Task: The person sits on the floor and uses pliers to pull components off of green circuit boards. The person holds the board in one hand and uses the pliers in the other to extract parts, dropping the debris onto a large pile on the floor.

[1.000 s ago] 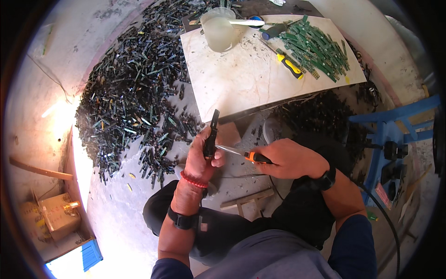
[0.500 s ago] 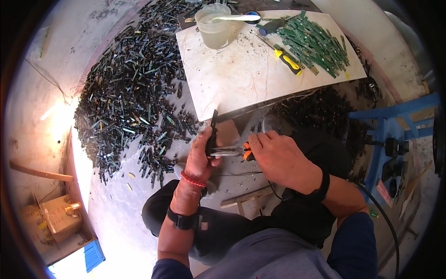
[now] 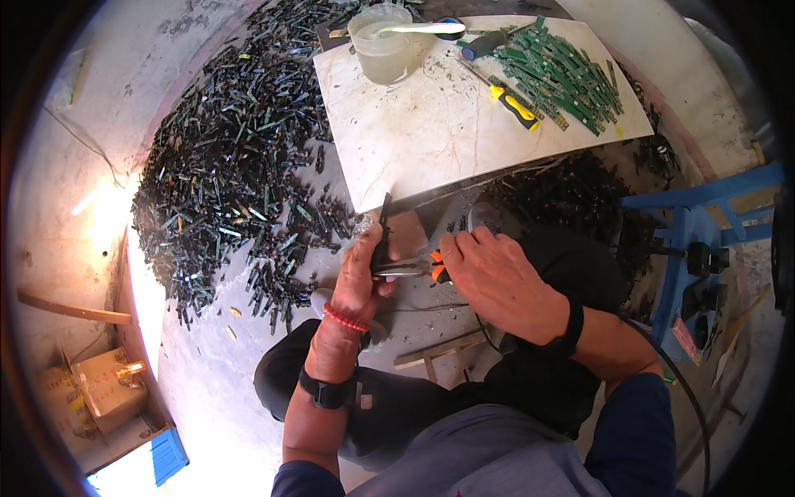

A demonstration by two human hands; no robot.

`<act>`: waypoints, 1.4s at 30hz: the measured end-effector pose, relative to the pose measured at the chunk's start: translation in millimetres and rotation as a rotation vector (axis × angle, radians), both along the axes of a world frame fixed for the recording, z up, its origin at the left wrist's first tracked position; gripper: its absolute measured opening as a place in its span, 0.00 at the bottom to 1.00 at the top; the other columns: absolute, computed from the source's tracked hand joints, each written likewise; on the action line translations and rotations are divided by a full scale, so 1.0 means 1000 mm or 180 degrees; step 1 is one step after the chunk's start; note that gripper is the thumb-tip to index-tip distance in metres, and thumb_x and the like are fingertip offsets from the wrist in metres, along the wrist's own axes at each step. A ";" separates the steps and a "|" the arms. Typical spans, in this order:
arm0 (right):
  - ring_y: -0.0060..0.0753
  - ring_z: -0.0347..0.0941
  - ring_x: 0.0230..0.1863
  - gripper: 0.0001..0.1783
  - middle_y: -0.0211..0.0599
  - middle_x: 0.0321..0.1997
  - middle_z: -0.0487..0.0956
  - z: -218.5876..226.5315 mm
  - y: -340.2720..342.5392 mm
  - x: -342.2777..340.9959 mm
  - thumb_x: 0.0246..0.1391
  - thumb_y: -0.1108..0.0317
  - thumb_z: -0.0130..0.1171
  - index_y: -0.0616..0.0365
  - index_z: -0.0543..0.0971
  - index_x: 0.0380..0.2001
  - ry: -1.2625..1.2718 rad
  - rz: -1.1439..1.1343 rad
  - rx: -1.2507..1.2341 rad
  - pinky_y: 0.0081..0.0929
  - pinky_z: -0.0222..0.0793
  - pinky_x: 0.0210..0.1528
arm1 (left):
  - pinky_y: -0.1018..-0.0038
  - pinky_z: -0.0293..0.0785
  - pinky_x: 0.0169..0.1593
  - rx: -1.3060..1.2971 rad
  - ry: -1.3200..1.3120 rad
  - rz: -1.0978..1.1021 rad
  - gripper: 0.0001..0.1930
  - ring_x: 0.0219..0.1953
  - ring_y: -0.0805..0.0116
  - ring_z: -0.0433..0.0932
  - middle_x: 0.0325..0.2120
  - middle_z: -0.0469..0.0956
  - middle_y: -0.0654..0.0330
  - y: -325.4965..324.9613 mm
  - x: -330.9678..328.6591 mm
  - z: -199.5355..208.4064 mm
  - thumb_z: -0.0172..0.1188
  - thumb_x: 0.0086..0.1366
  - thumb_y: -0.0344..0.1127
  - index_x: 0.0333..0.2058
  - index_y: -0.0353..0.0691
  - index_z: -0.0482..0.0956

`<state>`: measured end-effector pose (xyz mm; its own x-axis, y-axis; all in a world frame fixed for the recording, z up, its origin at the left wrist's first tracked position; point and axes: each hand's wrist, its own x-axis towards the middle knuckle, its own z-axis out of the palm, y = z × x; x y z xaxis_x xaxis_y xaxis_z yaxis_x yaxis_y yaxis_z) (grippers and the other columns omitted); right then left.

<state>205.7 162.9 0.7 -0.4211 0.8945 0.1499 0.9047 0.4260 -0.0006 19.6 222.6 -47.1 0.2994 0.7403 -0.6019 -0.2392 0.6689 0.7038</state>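
Note:
My left hand is closed around a narrow black strip-shaped part, which sticks up past the fingers. Orange-handled pliers are gripped in my right hand, palm down. Their metal jaws point left and meet the lower part of the black piece beside my left fingertips. Just what the jaws bite on is too small to make out. Both hands are over my lap, near the front edge of a pale tabletop.
The tabletop bears a cloudy plastic tub with a white-handled brush, a yellow-black screwdriver and piled green circuit-board strips. Dark strips heap on the floor at left. A blue stool stands right.
The pliers and my right hand have shifted slightly left, and the jaws look closer together. The black part has tilted a little to the right.

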 end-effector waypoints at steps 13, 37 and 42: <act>0.26 0.63 0.28 0.12 0.31 0.23 0.67 0.002 -0.001 -0.003 0.44 0.71 0.51 0.63 0.72 0.34 -0.0325 0.0040 0.0058 0.24 0.56 0.35 | 0.83 0.50 0.13 -0.0228 0.0073 -0.0030 0.19 0.11 0.79 0.57 0.13 0.64 0.67 0.001 -0.002 0.000 0.47 0.64 0.52 0.24 0.44 0.69; 0.27 0.66 0.29 0.14 0.31 0.25 0.71 0.036 0.000 -0.008 0.46 0.67 0.51 0.64 0.74 0.35 -0.1305 0.0375 0.0203 0.26 0.57 0.37 | 0.82 0.49 0.14 -0.0286 -0.0149 -0.0229 0.19 0.10 0.78 0.54 0.11 0.63 0.67 -0.003 -0.002 0.005 0.46 0.65 0.52 0.25 0.43 0.69; 0.28 0.66 0.28 0.09 0.32 0.22 0.71 0.031 -0.003 -0.003 0.44 0.68 0.53 0.60 0.74 0.29 -0.0706 0.0405 0.0354 0.25 0.60 0.33 | 0.82 0.48 0.14 -0.0182 -0.0298 -0.0325 0.19 0.10 0.78 0.53 0.11 0.63 0.67 -0.003 -0.004 0.010 0.45 0.65 0.53 0.25 0.43 0.69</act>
<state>202.4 160.4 31.4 -0.5626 0.8155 0.1358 0.8166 0.5227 0.2446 15.8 219.9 -36.7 0.4283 0.6685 -0.6080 -0.2305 0.7314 0.6418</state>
